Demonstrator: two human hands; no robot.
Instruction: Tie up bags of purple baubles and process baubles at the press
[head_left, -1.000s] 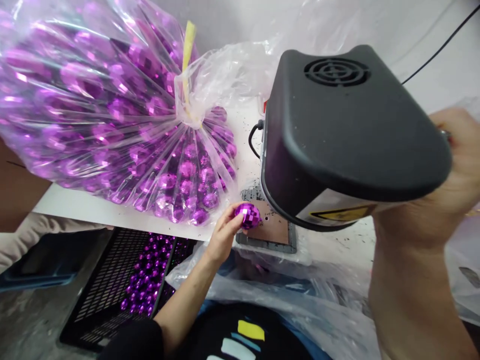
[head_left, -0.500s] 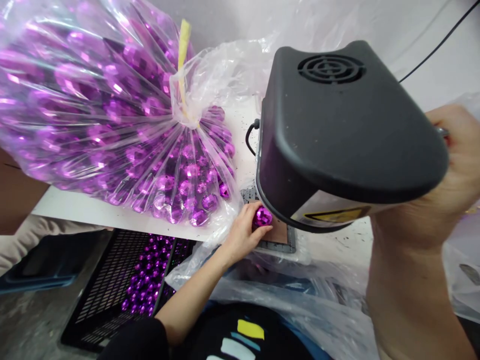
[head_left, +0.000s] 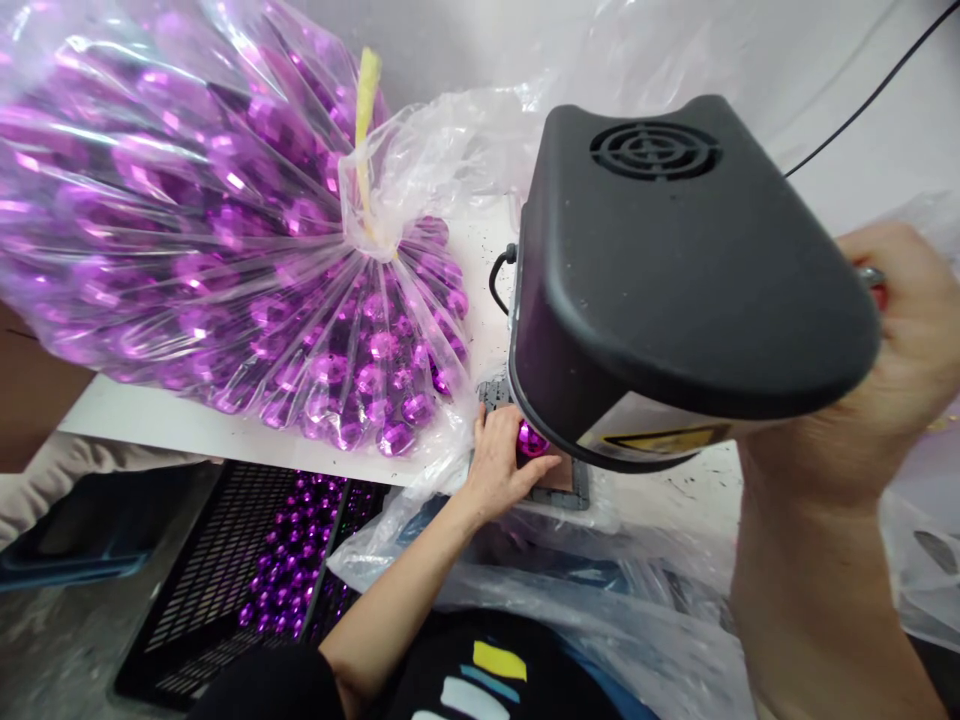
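Observation:
A faceted shiny purple ball [head_left: 532, 438] sits between the thumb and fingers of my left hand [head_left: 499, 450], which closes around its left side. Beneath them lies a brown flat piece [head_left: 556, 472] on a dark grey gridded plate [head_left: 577, 490]. My right hand [head_left: 904, 330] is wrapped round the right end of a black device [head_left: 690, 270] with a round vent and a yellow warning label; most of its fingers are hidden behind the housing. The device hangs close over the ball and hides part of the plate.
A large tied clear bag [head_left: 225, 230] of purple balls covers the left of the white table [head_left: 150, 415]. Below the table edge, a black crate [head_left: 195, 560] holds more purple balls. Another person's sleeve [head_left: 67, 480] shows at left. Loose plastic sheeting [head_left: 600, 620] lies in front.
My left hand has moved slightly right with the purple ball, nearer the device, its fingers now further over the plate. The device has shifted slightly left in view, with my right hand still on it.

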